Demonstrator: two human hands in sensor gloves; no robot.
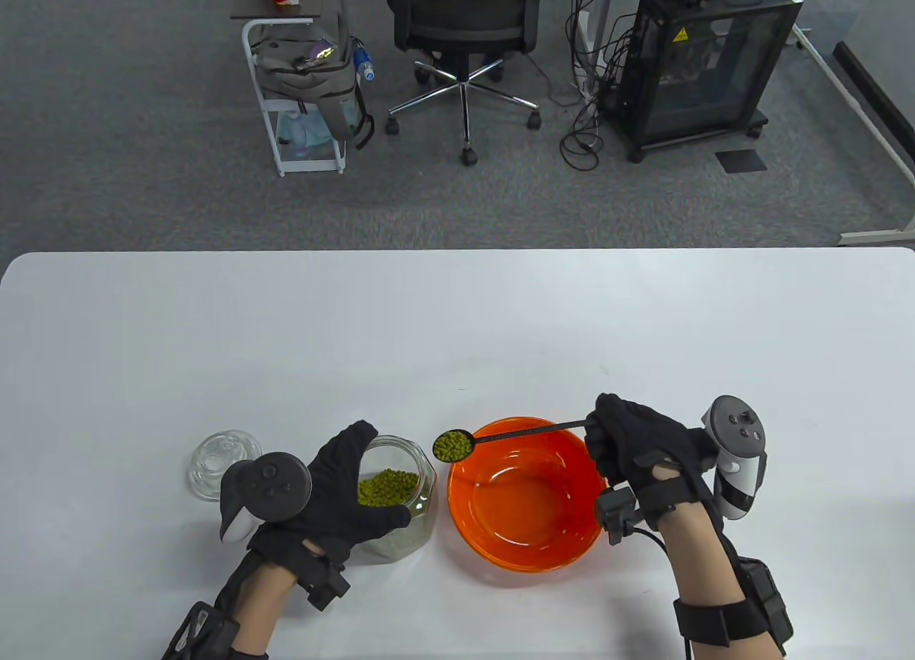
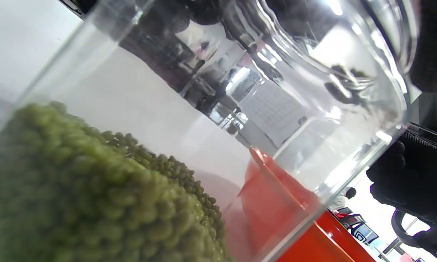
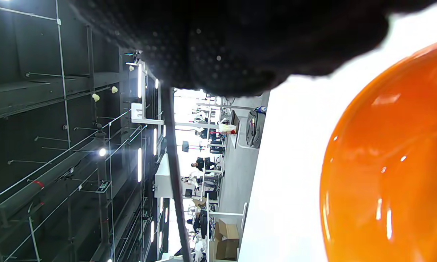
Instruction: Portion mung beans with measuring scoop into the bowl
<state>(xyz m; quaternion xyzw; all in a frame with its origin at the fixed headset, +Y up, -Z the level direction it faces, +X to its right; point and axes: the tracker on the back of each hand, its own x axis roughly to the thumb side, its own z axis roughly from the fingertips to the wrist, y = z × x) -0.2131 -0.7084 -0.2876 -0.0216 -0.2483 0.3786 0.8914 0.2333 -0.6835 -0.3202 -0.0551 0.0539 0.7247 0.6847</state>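
Note:
A glass jar [image 1: 397,499] holding mung beans [image 1: 386,487] stands near the table's front, and my left hand [image 1: 339,499] grips its left side. In the left wrist view the beans [image 2: 80,189] fill the jar [image 2: 313,120] up close. My right hand [image 1: 632,449] pinches the thin handle of a black measuring scoop [image 1: 472,440]. Its head, heaped with green beans [image 1: 452,445], hovers over the left rim of the orange bowl [image 1: 525,538], between jar and bowl. The bowl [image 3: 393,171] looks empty. The scoop's handle [image 3: 174,174] runs down the right wrist view.
A glass lid [image 1: 218,460] lies on the white table [image 1: 457,331] left of the jar. Beyond the table's far edge stand an office chair [image 1: 465,38], a rack with a backpack [image 1: 307,81] and a black cabinet [image 1: 704,59].

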